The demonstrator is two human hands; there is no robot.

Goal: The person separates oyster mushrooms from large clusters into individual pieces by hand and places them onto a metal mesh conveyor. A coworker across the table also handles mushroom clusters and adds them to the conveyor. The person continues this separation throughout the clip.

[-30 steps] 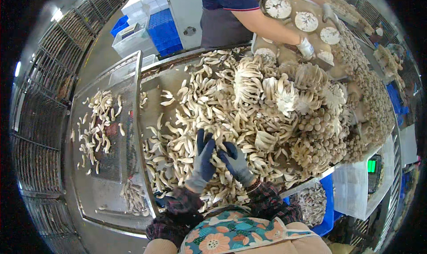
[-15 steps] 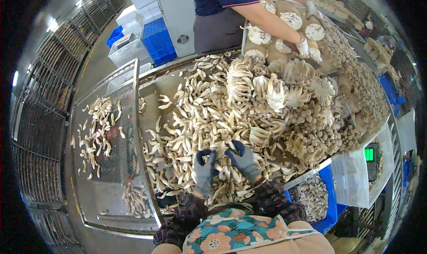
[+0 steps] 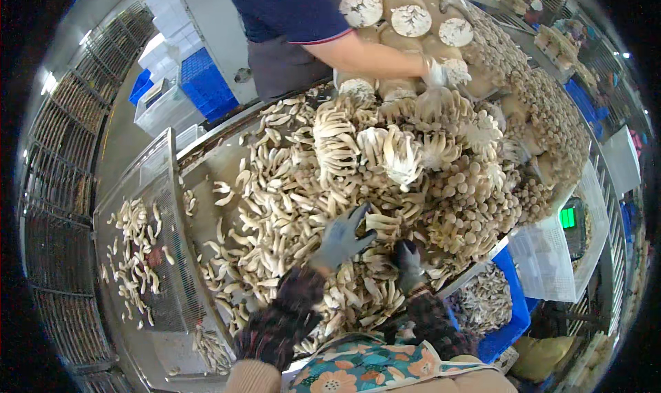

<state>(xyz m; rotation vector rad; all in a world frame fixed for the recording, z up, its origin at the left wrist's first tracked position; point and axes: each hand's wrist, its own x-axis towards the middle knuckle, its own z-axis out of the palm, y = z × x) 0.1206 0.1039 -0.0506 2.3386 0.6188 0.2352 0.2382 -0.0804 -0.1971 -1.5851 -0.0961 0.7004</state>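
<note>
Loose, pale, thick-stemmed mushrooms [image 3: 275, 214] are heaped across the metal work table. My left hand [image 3: 343, 240], in a grey glove with dark fingertips, reaches over the heap with its fingers apart and holds nothing. Just beyond its fingertips lies a small mushroom clump [image 3: 381, 222]. My right hand [image 3: 410, 267], gloved the same way, is low among the mushrooms to the right; its dark fingers point away from me and are blurred, so their grip does not show. Larger mushroom clusters [image 3: 334, 141] are piled beyond both hands, and brown-capped ones [image 3: 468, 207] to the right.
A mesh-bottomed tray [image 3: 165, 283] with scattered mushrooms stands at left. By my right side are a blue crate [image 3: 506, 324] of mushrooms, a white basket [image 3: 544, 259] and a scale with a green display [image 3: 567, 218]. Across the table, a co-worker's gloved hand [image 3: 435, 73] handles mushroom blocks [image 3: 411, 21].
My hands have parted: the left reaches farther forward, the right has moved right and lower into the heap. The whole view has shifted, with the table appearing farther left.
</note>
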